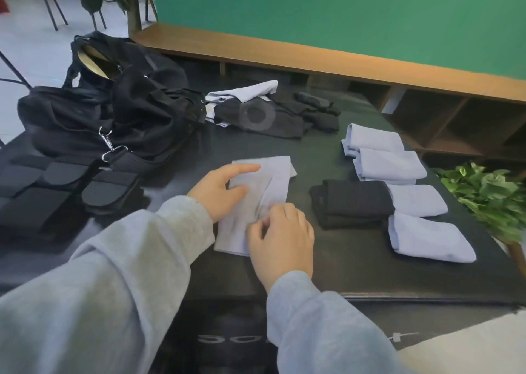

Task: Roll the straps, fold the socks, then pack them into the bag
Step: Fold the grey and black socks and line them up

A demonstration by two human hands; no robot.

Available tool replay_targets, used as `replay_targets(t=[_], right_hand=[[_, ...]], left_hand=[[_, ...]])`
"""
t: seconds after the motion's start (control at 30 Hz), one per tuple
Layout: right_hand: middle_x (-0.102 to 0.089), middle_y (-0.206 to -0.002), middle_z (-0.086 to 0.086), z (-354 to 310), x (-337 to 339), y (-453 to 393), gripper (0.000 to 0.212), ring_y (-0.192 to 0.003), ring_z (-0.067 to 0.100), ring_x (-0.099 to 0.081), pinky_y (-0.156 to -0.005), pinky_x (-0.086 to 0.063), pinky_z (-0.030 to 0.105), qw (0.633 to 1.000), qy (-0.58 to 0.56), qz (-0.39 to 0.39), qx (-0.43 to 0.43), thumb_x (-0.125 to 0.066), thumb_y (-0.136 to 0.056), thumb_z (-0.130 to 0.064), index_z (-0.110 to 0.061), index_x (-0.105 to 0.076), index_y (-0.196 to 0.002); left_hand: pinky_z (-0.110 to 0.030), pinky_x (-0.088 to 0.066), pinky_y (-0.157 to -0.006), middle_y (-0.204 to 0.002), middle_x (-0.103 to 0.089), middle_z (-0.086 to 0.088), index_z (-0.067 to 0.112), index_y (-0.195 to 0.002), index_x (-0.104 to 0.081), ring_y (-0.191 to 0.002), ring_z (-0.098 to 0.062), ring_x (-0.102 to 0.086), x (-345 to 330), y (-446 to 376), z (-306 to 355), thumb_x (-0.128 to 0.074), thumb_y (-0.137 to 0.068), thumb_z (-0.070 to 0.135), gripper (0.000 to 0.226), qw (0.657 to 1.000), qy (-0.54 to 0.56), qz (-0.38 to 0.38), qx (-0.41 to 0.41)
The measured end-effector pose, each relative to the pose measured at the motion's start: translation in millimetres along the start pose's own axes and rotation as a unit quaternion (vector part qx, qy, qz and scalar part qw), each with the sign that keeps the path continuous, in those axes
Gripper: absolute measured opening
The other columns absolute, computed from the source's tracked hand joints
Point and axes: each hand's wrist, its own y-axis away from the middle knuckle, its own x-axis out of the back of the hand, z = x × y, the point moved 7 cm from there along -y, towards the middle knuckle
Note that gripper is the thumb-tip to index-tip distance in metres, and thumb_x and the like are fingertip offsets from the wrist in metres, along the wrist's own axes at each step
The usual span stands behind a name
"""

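Five folded socks [392, 171] lie done; left hand [225, 191] presses flat, right hand [280, 235] pinches another sock [267, 186]; unfolded pile [256, 112], seemingly unrolled straps [57, 186] and bag [113, 109] remain.

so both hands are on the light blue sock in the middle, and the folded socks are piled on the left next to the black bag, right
Not quite. The head view shows the folded socks lying to the right of the light blue sock, away from the black bag, which is on the left. The rest holds: the left hand and right hand are both on that sock.
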Motion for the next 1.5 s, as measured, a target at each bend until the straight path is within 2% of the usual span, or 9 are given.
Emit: replay_targets(t=[0.23,0.37,0.5,0.6,0.73,0.87,1.1,1.23,1.5], right_hand=[[-0.041,-0.089,-0.009,-0.6,-0.7,-0.4,0.013,-0.091,0.011,-0.033,-0.097,-0.029,0.028,1.0,-0.006,0.007,0.016,-0.047,-0.086,-0.028,-0.023,-0.042,-0.076],[-0.042,-0.092,-0.009,-1.0,-0.9,-0.5,0.011,-0.094,0.013,-0.035,-0.098,-0.03,0.028,1.0,-0.002,0.003,0.018,-0.046,-0.088,-0.028,-0.023,-0.044,-0.079],[-0.042,-0.091,-0.01,0.1,-1.1,-0.8,0.01,-0.093,0.012,-0.034,-0.096,-0.029,0.027,1.0,-0.001,0.008,0.015,-0.047,-0.087,-0.028,-0.023,-0.044,-0.078],[-0.042,-0.09,-0.011,0.3,-1.1,-0.6,0.01,-0.096,0.013,-0.039,-0.096,-0.029,0.027,1.0,-0.007,0.018,0.019,-0.048,-0.086,-0.027,-0.024,-0.045,-0.077],[-0.048,-0.089,-0.014,0.5,-0.7,-1.1,0.009,-0.093,0.007,-0.039,-0.096,-0.029,0.025,0.998,-0.045,0.024,0.024,-0.049,-0.086,-0.027,-0.024,-0.048,-0.078],[-0.053,-0.115,-0.015,2.2,0.8,-0.1,0.014,-0.118,0.005,-0.04,-0.103,-0.025,0.024,0.997,-0.072,0.023,0.029,-0.047,-0.089,-0.028,-0.024,-0.06,-0.095],[-0.049,-0.132,-0.011,2.9,4.6,-0.6,0.04,-0.128,0.008,-0.035,-0.107,-0.022,0.021,0.987,-0.112,-0.093,0.068,-0.051,-0.085,-0.029,-0.022,-0.056,-0.124],[-0.043,-0.141,-0.01,9.1,6.8,3.2,0.041,-0.137,0.007,-0.025,-0.105,-0.014,0.011,0.969,-0.148,-0.168,0.102,-0.052,-0.084,-0.006,-0.018,-0.058,-0.123],[-0.045,-0.138,-0.009,6.8,-0.2,7.6,0.039,-0.132,0.006,-0.03,-0.095,-0.006,-0.005,0.974,-0.06,-0.108,0.189,-0.051,-0.084,-0.007,-0.016,-0.057,-0.121]], left_hand=[[-0.023,-0.022,-0.112,-0.144,-0.025,0.016,0.013,-0.135,-0.048,-0.135,-0.004,-0.026,10.8,-4.3,1.9,-0.033,-0.078,-0.026,0.07,0.993,-0.028,0.105,-0.037],[-0.015,-0.022,-0.107,-0.153,-0.018,0.01,0.017,-0.136,-0.047,-0.139,-0.012,-0.024,16.6,4.2,-19.4,-0.038,-0.085,-0.017,0.062,0.987,-0.098,0.123,0.029],[-0.006,-0.017,-0.1,-0.142,-0.035,0.011,0.018,-0.121,-0.061,-0.133,-0.014,-0.029,16.3,21.7,-17.2,-0.053,-0.086,-0.003,0.042,0.982,-0.144,0.117,-0.024],[-0.03,-0.028,-0.109,-0.134,-0.044,0.014,0.024,-0.11,-0.068,-0.129,-0.012,-0.036,7.6,41.6,-15.1,-0.062,-0.084,0.024,0.027,0.978,-0.171,0.074,-0.091],[-0.045,-0.028,-0.111,-0.135,-0.045,0.018,0.033,-0.112,-0.066,-0.134,-0.009,-0.033,2.4,58.4,-13.7,-0.06,-0.076,0.05,0.04,0.971,-0.22,0.021,-0.086],[-0.029,-0.014,-0.113,-0.143,-0.035,0.023,0.041,-0.125,-0.055,-0.138,-0.001,-0.021,-2.6,68.9,-9.8,-0.03,-0.061,0.077,0.077,0.954,-0.292,-0.029,-0.059],[-0.023,-0.009,-0.111,-0.146,-0.028,0.027,0.042,-0.135,-0.041,-0.139,0.003,-0.016,-7.4,78.0,-4.2,-0.02,-0.054,0.08,0.091,0.94,-0.333,-0.048,-0.052],[-0.021,-0.008,-0.111,-0.146,-0.03,0.025,0.042,-0.133,-0.044,-0.139,0.003,-0.016,-7.6,83.0,-6.1,-0.017,-0.058,0.077,0.087,0.943,-0.325,-0.039,-0.057],[-0.026,-0.024,-0.105,-0.129,-0.055,0.017,0.031,-0.109,-0.068,-0.13,-0.006,-0.041,-1.7,81.7,-8.8,-0.026,-0.067,0.07,0.071,0.962,-0.264,0.03,-0.068]])
